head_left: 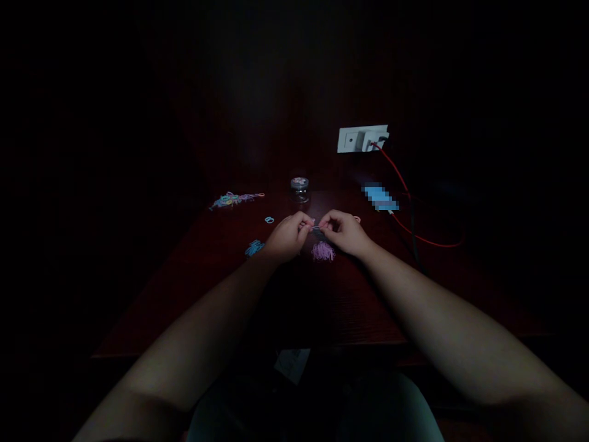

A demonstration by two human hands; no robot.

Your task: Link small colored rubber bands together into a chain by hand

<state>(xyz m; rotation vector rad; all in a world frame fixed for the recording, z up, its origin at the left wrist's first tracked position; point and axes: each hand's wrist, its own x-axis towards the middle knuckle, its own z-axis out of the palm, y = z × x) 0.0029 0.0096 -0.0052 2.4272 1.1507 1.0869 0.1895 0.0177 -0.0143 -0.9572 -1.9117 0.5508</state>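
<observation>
My left hand (289,236) and my right hand (344,231) meet over the middle of the table, fingertips pinched. A small pale elastic band (316,227) stretches between them; its exact colour is hard to make out in the dim light. Just below the fingers lies a heap of purple elastic bands (323,250). Beside my left wrist sits a heap of blue elastic bands (254,248), partly covered by the wrist. One or two light blue bands (269,220) lie apart, left of my left hand. A pinkish band (357,219) shows behind my right hand.
On the dark red table (221,307), a mixed heap of coloured bands (234,199) lies at the back left. A small clear lidded jar (300,190) stands at the back. A blurred-out phone (380,197) is on the right, its red cable (398,169) running to a wall socket (354,140).
</observation>
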